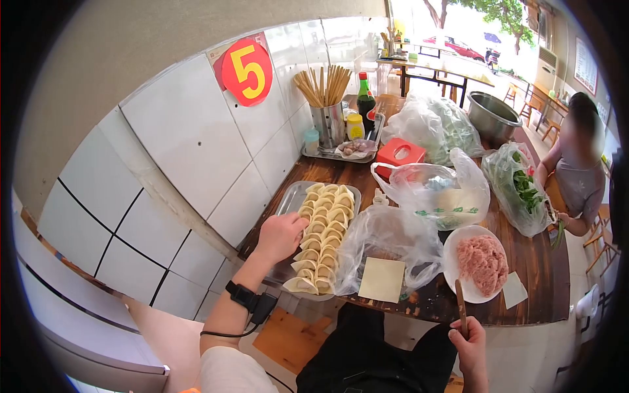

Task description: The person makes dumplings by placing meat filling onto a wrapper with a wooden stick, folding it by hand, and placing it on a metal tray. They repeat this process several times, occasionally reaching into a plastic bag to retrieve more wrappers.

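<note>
1. So, the person's left hand is down on the near-left part of a metal tray packed with folded dumplings in neat rows. The tray sits on the wooden tabletop, out at its 9 o'clock side, right by the tiled wall.
2. Left grip: the fingers are curled down over the dumplings and touching them, but from this angle there's no telling if they're pinched on one. There's a black wrist strap with a cable on that arm.
3. The right hand is low, around 5 o'clock in the view, just off the tabletop's near edge. Its grip is wrapped tight round a thin wooden stick that points up toward 12 o'clock.
4. The stick's tip ends right at the near rim of a white plate heaped with pink minced meat. Touching or not, hard to say.
5. Between tray and plate there's a crumpled clear plastic bag, with a stack of square wrappers at its 6 o'clock edge. One loose square sheet lies at the plate's 4 o'clock.
6. Farther back toward 12 o'clock: a red box, a bag of greens, a metal bowl, a steel holder full of chopsticks and a dark sauce bottle.
7. Another person sits at about 3 o'clock, well apart from both hands.
</note>
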`<state>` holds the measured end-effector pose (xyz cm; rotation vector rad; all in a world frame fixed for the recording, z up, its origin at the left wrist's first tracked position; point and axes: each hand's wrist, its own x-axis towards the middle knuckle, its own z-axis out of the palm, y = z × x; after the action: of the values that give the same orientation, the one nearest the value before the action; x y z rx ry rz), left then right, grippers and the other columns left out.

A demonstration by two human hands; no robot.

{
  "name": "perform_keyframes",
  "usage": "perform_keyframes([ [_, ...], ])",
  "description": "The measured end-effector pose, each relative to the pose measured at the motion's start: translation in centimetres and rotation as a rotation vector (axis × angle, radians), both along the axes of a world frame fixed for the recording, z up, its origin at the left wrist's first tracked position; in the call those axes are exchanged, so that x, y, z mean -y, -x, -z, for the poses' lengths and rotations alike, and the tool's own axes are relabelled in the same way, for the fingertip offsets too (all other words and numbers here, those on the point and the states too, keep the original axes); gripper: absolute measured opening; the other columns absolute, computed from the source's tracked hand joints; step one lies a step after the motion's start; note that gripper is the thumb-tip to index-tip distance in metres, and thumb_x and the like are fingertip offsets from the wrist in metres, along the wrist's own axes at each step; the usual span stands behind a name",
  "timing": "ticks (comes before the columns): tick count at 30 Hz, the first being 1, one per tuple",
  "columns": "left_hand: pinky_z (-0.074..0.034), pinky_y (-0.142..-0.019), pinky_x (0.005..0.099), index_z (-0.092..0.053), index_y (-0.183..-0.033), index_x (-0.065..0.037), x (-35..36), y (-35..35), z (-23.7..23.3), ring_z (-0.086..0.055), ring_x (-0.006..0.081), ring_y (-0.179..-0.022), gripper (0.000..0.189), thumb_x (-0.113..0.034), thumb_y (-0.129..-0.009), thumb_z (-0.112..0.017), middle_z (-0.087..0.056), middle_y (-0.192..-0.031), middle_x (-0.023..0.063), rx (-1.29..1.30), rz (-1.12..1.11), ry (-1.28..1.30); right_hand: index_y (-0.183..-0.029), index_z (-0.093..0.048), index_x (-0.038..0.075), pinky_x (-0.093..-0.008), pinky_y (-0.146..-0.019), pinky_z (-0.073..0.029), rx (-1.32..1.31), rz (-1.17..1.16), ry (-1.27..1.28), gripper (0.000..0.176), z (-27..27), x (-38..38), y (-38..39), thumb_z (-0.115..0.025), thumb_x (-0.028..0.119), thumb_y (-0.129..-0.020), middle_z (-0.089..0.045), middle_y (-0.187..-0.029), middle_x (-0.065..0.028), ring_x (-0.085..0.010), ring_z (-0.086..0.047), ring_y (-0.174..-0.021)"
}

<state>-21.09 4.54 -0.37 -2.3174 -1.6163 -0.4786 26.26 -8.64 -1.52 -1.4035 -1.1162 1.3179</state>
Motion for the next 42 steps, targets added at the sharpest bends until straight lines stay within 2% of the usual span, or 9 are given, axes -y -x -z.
perform_keyframes([
  [12,-0.052,-0.072,0.0378,-0.057,-0.114,-0.011,-0.8,-0.3,-1.3,-0.064,0.0267,-0.083,0.041,-0.011,-0.077,-0.073,-0.058,-0.106,0.0072,0.415,-0.269,0.136,-0.087,-0.061,0.003,-0.0191,-0.060,-0.034,0.033,-0.078,0.023,0.008,0.5,0.7,-0.1,-0.067,-0.001,-0.082,-0.049,-0.071,0.0068,-0.0021,-0.042,-0.065],
  [14,-0.051,-0.075,0.0354,-0.056,-0.117,-0.006,-2.6,1.3,0.3,-0.062,0.0235,-0.086,0.044,-0.009,-0.076,-0.072,-0.058,-0.105,0.0087,0.938,-0.138,-0.006,-0.087,-0.061,0.003,-0.0192,-0.061,-0.035,0.080,-0.092,0.019,0.006,0.1,0.8,-0.3,-0.066,0.000,-0.084,-0.049,-0.070,0.0067,-0.0020,-0.042,-0.066],
  [15,-0.049,-0.076,0.0286,-0.055,-0.116,-0.002,-3.1,1.3,0.9,-0.057,0.0165,-0.088,0.035,-0.005,-0.083,-0.066,-0.057,-0.108,0.0094,0.972,-0.169,-0.066,-0.087,-0.061,0.003,-0.0192,-0.061,-0.035,0.078,-0.091,0.019,0.006,0.1,0.8,-0.5,-0.066,0.000,-0.084,-0.049,-0.070,0.0067,-0.0020,-0.042,-0.066],
  [20,-0.049,-0.070,0.0316,-0.059,-0.107,-0.005,3.0,-11.0,-4.8,-0.058,0.0168,-0.078,0.023,-0.003,-0.085,-0.064,-0.060,-0.093,0.0075,0.719,-0.013,-0.092,-0.095,-0.057,0.002,-0.0195,-0.062,-0.039,0.167,0.020,-0.181,0.009,1.4,-0.2,-3.1,-0.062,0.001,-0.088,-0.051,-0.075,0.0053,-0.0037,-0.046,-0.068],
  [23,-0.050,-0.072,0.0415,-0.058,-0.104,-0.006,6.4,-18.2,-3.2,-0.061,0.0330,-0.084,0.027,-0.010,-0.080,-0.069,-0.059,-0.091,0.0134,0.481,0.203,0.220,-0.101,-0.056,0.002,-0.0221,-0.066,-0.044,0.273,0.129,-0.229,0.009,-0.5,-0.5,-4.2,-0.058,0.001,-0.093,-0.057,-0.078,0.0006,-0.0065,-0.052,-0.071],
  [25,-0.050,-0.071,0.0425,-0.059,-0.102,-0.006,6.4,-20.1,-0.4,-0.061,0.0336,-0.081,0.027,-0.012,-0.078,-0.072,-0.060,-0.089,0.0131,0.436,0.231,0.249,-0.104,-0.058,0.004,-0.0239,-0.065,-0.046,0.401,0.175,-0.298,0.011,-0.5,-0.7,-5.5,-0.060,0.002,-0.093,-0.059,-0.077,-0.0015,-0.0067,-0.055,-0.071],
  [31,-0.050,-0.072,0.0415,-0.066,-0.090,-0.004,4.9,-20.8,0.9,-0.063,0.0349,-0.081,0.014,-0.011,-0.079,-0.071,-0.064,-0.085,0.0140,0.422,0.152,0.415,-0.093,-0.068,0.014,-0.0361,-0.057,-0.050,0.971,0.229,-0.491,0.010,-3.5,-0.7,-8.7,-0.068,0.010,-0.084,-0.065,-0.084,-0.0044,-0.0278,-0.066,-0.069],
  [40,-0.049,-0.068,0.0363,-0.069,-0.091,-0.001,4.2,-19.5,1.2,-0.065,0.0300,-0.076,0.015,-0.013,-0.085,-0.064,-0.066,-0.080,0.0149,0.620,0.042,0.573,-0.092,-0.067,0.013,-0.0358,-0.051,-0.048,1.348,0.172,-0.688,0.020,-2.9,-5.1,-8.3,-0.064,0.006,-0.073,-0.063,-0.080,-0.0016,-0.0246,-0.063,-0.061],
  [42,-0.049,-0.067,0.0348,-0.070,-0.090,0.000,4.1,-19.0,1.1,-0.065,0.0274,-0.073,0.016,-0.013,-0.086,-0.063,-0.066,-0.078,0.0146,0.658,0.018,0.586,-0.090,-0.066,0.012,-0.0359,-0.049,-0.047,1.444,-0.049,-0.569,0.018,-3.4,-5.0,-7.8,-0.064,0.006,-0.073,-0.061,-0.078,-0.0016,-0.0241,-0.063,-0.060],
])
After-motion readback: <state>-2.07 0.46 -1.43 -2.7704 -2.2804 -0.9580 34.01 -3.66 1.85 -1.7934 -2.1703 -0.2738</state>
